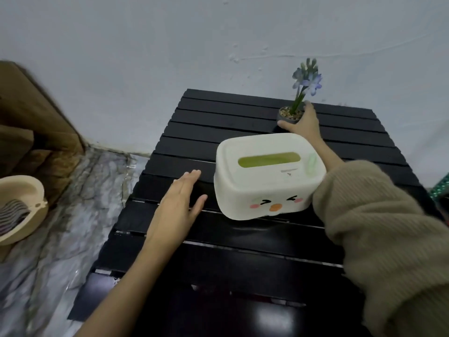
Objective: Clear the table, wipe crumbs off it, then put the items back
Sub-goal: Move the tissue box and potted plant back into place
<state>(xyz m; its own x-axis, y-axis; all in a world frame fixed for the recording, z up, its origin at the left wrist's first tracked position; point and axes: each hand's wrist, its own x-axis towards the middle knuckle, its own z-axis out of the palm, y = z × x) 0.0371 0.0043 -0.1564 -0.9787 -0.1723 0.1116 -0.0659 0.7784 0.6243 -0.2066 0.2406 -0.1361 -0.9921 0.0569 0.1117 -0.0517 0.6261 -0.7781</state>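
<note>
A black slatted table (184, 132) fills the middle of the view. On it stands a white tissue box (262, 188) with a cartoon face on its front and a green slot in the lid. Behind the box, at the far right, sits a small grey flower pot (288, 115) with a blue-flowered plant. My right hand (303, 122) reaches past the box, its fingers curled around the pot's right side and front. My left hand (179, 203) lies flat on the table just left of the box, fingers apart, holding nothing.
A beige basin (26, 195) with a striped cloth (13, 215) in it stands on the marble-patterned floor at the left. Brown wooden furniture (31, 113) rises behind it. A pale wall runs along the table's far edge.
</note>
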